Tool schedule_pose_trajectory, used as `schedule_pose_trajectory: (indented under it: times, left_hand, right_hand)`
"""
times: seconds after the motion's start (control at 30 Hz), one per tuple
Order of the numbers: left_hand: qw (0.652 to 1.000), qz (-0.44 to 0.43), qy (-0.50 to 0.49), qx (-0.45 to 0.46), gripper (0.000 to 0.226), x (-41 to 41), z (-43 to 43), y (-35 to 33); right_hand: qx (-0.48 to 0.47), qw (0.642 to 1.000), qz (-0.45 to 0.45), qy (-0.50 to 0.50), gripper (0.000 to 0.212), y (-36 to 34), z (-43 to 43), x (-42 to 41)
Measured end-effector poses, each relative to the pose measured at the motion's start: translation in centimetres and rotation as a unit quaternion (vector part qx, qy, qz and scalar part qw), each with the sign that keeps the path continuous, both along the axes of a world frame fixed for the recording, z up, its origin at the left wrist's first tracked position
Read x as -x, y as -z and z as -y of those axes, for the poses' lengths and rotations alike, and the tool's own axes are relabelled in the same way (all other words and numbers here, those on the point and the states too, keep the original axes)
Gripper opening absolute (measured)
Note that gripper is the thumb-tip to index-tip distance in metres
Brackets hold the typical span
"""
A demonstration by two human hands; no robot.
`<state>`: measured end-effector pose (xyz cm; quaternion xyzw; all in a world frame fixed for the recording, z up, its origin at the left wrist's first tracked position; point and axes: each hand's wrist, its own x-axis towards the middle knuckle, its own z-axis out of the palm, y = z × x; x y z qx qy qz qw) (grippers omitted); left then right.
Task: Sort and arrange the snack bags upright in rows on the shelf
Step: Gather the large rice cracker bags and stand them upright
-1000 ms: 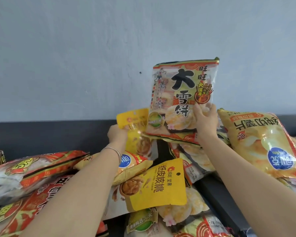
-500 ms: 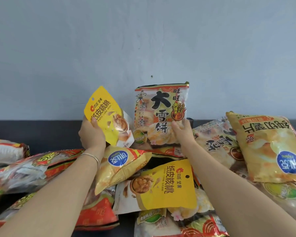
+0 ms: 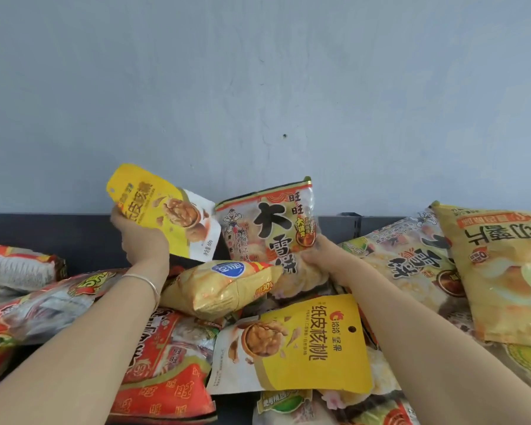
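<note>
Reads 旺旺 大雪饼 in black on the upright translucent rice-cracker bag (image 3: pixel 270 237). Shows 洽洽 坚果 and 纸皮核桃 on the flat yellow walnut pouch (image 3: pixel 313 357). Carries what looks like 60g on the white edge of the tilted yellow foil pouch (image 3: pixel 166 210). Bears 30% on the crumpled yellow crisp bag (image 3: pixel 221 289).

Both bare forearms reach up and forward from the bottom corners of the view, angling in toward the middle. The left hand (image 3: pixel 141 240) is raised with its back toward the camera, fingers curled round the lower edge of a yellow walnut bag (image 3: pixel 163 210); a thin bracelet (image 3: pixel 146 280) circles that wrist. The right hand (image 3: pixel 318 256), slightly lower, grips a rice cracker bag (image 3: pixel 270 228) at its lower right side.
</note>
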<state>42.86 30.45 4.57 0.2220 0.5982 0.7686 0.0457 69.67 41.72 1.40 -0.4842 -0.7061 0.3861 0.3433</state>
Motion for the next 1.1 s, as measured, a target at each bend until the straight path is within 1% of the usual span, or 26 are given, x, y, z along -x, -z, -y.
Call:
schedule_pose_trajectory:
  times: [0.03,0.07,0.13,0.2,0.27,0.3,0.4,0.47,0.53,0.6,0.67,0.7,0.73,0.8,0.9,1.0,1.07,1.1]
  left_hand:
    - [0.999,0.038,0.019,0.01,0.07,0.3,-0.2,0.5]
    - [0.997,0.065,0.029,0.024,0.078,0.6,-0.3,1.0]
    - [0.995,0.078,0.02,0.055,0.091,0.9,-0.3,1.7]
    - [0.997,0.02,-0.028,0.066,0.095,0.9,-0.2,1.7]
    - [0.991,-0.074,-0.072,0.085,0.09,0.9,-0.1,1.5]
    - [0.983,-0.118,-0.087,0.112,0.086,0.8,-0.1,1.3]
    - [0.937,-0.236,-0.092,0.239,0.071,0.2,0.2,1.5]
    - [0.908,-0.301,-0.08,0.28,0.062,-0.4,0.3,1.8]
    - [0.888,-0.361,-0.041,0.284,0.053,-1.2,0.2,2.0]
    - [0.871,-0.409,0.029,0.269,0.041,-2.2,0.0,2.0]
    - [0.858,-0.436,0.09,0.256,0.033,-3.3,0.2,1.9]
    - [0.85,-0.446,0.109,0.258,0.031,-3.8,0.3,1.9]
    - [0.841,-0.455,0.121,0.268,0.03,-4.2,0.4,1.8]
    - [0.815,-0.481,0.122,0.298,0.03,-4.8,0.7,1.7]
    - [0.771,-0.545,0.109,0.313,0.03,-5.9,0.8,1.4]
    - [0.739,-0.604,0.143,0.262,0.031,-8.4,0.3,0.7]
    - [0.719,-0.626,0.191,0.234,0.031,-11.0,-0.2,0.3]
    - [0.71,-0.629,0.221,0.227,0.033,-12.4,-0.3,0.2]
  right_hand:
    - [-0.01,0.999,0.042,0.008,0.036,0.2,0.0,0.4]
    - [-0.014,0.994,0.107,0.022,0.036,0.4,0.2,0.7]
    - [-0.01,0.967,0.248,0.053,0.04,1.2,0.5,1.3]
    - [-0.038,0.938,0.339,0.07,0.04,1.9,0.3,1.4]
    - [-0.051,0.916,0.391,0.078,0.038,1.4,0.5,1.5]
    - [-0.061,0.91,0.403,0.082,0.037,1.1,0.6,1.5]
    - [-0.089,0.897,0.422,0.1,0.033,0.4,0.6,1.1]
    - [-0.105,0.896,0.42,0.104,0.034,0.2,0.5,0.9]
    - [-0.119,0.903,0.399,0.105,0.03,0.0,1.0,0.6]
    - [-0.12,0.919,0.363,0.095,0.027,-0.3,2.2,0.7]
    - [-0.105,0.945,0.303,0.067,0.032,-0.4,3.3,1.0]
    - [-0.106,0.952,0.285,0.042,0.037,-0.4,3.8,1.1]
    - [-0.109,0.951,0.288,0.02,0.045,-0.4,4.4,1.3]
    - [-0.119,0.944,0.306,-0.009,0.057,-0.4,5.2,1.5]
    - [-0.161,0.941,0.299,-0.005,0.056,-0.7,6.6,0.9]
    - [-0.234,0.919,0.313,0.056,0.045,-1.8,7.9,-0.9]
    - [-0.264,0.893,0.345,0.117,0.04,-2.3,8.6,-2.7]
    - [-0.273,0.874,0.373,0.15,0.037,-2.4,8.9,-3.8]
